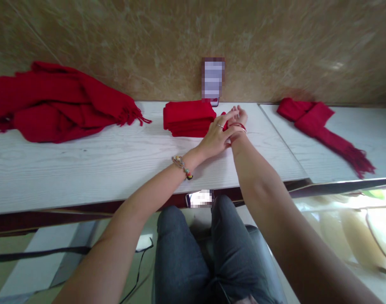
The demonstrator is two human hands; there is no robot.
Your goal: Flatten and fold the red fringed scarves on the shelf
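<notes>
Hidden: the left hand (216,136) lies across the right hand (239,115), so most of the right palm and its fingers cannot be seen.
Blurred: the phone (213,80) propped against the wall is pixelated, as is a second device (201,198) at the table's near edge.
Cut off: the loose scarf pile (53,101) runs out of view at the left.
Left hand: its fingers are stretched forward and fairly flat, with a ring on one. Whether it grips any cloth cannot be told.
Right hand: only its fingertips and a red band at the wrist show, and its hold cannot be told.
Folded scarf (188,118): this red scarf lies on the white table (85,169), just left of both hands. Its right edge meets the left hand's fingers, and a scrap of red shows between the hands.
Fringed scarf (319,122): it lies well apart to the right, on the adjoining panel.
</notes>
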